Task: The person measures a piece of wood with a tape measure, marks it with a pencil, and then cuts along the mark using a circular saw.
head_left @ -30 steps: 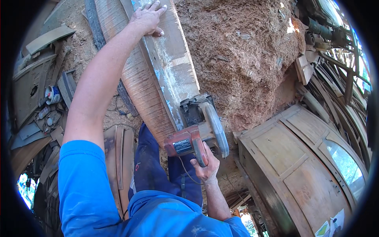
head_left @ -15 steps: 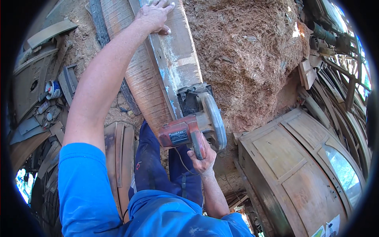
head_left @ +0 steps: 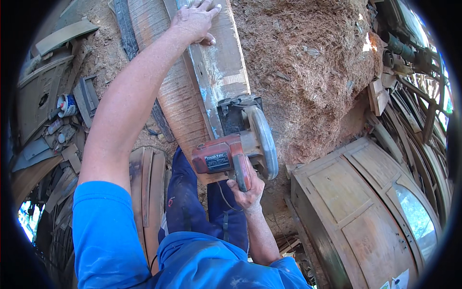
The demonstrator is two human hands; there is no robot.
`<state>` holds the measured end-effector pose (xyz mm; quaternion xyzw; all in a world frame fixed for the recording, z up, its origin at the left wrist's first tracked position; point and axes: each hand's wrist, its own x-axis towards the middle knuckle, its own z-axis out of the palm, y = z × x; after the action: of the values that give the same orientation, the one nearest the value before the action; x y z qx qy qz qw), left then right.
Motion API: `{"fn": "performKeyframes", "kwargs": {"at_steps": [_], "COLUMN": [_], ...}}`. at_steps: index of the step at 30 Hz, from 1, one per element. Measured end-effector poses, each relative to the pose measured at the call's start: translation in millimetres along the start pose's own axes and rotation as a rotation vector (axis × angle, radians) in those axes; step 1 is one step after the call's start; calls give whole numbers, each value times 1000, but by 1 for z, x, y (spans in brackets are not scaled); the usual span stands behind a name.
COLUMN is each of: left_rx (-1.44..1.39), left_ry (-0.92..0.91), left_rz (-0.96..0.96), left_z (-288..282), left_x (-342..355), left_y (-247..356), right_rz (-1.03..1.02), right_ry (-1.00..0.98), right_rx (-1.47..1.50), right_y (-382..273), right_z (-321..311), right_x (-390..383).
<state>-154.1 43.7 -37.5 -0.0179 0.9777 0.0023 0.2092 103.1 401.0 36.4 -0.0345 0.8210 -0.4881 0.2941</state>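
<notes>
My right hand [head_left: 248, 189] is wrapped around the rear handle of a red and grey circular saw [head_left: 228, 151]. The saw's base rests at the near end of a plank [head_left: 227, 58], beside a narrow strip [head_left: 202, 79] flecked with pale blue paint. Farther up, my left hand [head_left: 195, 21] lies on the strip and plank with its fingers spread. Under them is a wider, rough-sawn board [head_left: 178, 94]. The saw's body and guard hide the blade and the cut.
Shredded wood shavings [head_left: 308, 62] are heaped to the right. A wooden cabinet [head_left: 356, 197] with a glazed panel stands at lower right. Scrap wood [head_left: 45, 144] and a paint-smeared can [head_left: 66, 106] lie at left. A cord [head_left: 224, 196] hangs below the saw.
The view has shifted a little, so the boards and my left hand appear farther right. Along the plank, the saw has edged slightly forward. Both hands keep their hold.
</notes>
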Motion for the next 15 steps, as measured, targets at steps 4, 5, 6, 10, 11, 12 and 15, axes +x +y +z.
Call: {"fn": "performKeyframes", "kwargs": {"at_steps": [4,5,6,10,11,12,15], "left_rx": [-6,-11,-9,-3,-2,0,1], "left_ry": [-22,-16,-16,-14,-21,-21,5], "left_rz": [-16,-25,-24,-22,-31,-33,-24], "left_z": [1,2,3,1,0,-1,0], "left_x": [-1,1,1,2,1,1,0], "left_y": [0,0,0,2,2,2,2], "right_rz": [13,12,10,-29,-30,-34,-44], "right_ry": [-12,-11,-16,-21,-22,-23,-19], "right_rx": [-12,-10,-3,-7,-5,-11,-19], "right_y": [-3,-4,-4,-6,-6,-7,-7], "right_z": [1,1,0,1,1,1,3], "right_x": [3,5,6,13,14,16,19]}}
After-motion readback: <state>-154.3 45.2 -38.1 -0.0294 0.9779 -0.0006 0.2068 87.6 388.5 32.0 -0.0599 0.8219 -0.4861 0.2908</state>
